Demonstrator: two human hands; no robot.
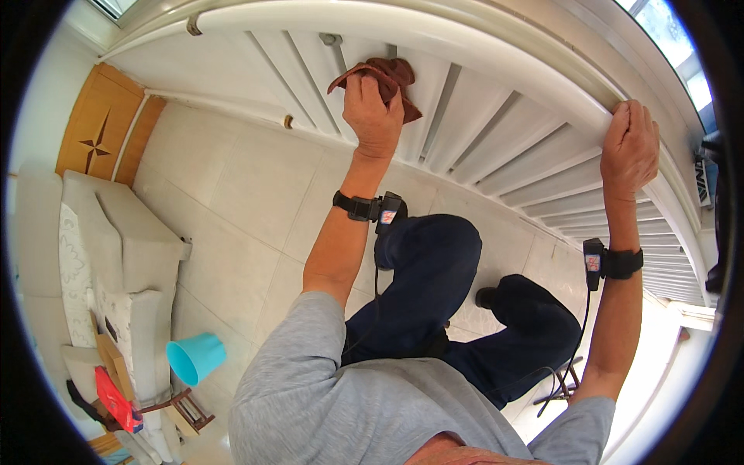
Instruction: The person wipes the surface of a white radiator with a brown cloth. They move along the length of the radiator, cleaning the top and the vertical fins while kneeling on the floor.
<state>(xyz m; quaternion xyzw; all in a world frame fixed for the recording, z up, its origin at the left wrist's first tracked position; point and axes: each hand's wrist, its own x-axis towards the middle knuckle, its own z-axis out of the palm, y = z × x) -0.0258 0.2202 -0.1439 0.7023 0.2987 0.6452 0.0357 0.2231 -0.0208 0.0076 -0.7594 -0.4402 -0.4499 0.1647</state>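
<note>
A crumpled reddish-brown cloth (pixel 385 81) is bunched in my left hand (pixel 372 113), pressed to the slats near the top of a white radiator (pixel 485 125). The fingers are curled into the cloth and partly hidden by it. Farther right, my right hand (pixel 630 142) grips the radiator's thick rounded top pipe (pixel 558 87). Its fingertips go over the far side, out of sight. Each wrist carries a black strap with a small box and a cable.
Behind the radiator runs a pale window ledge. A turquoise plastic bin (pixel 196 357) lies tipped on the tiled floor (pixel 250 192), near a light sofa (pixel 125 226). A red bag (pixel 113 398) and a small wooden stool (pixel 189 410) are at lower left. My bent knees face the radiator.
</note>
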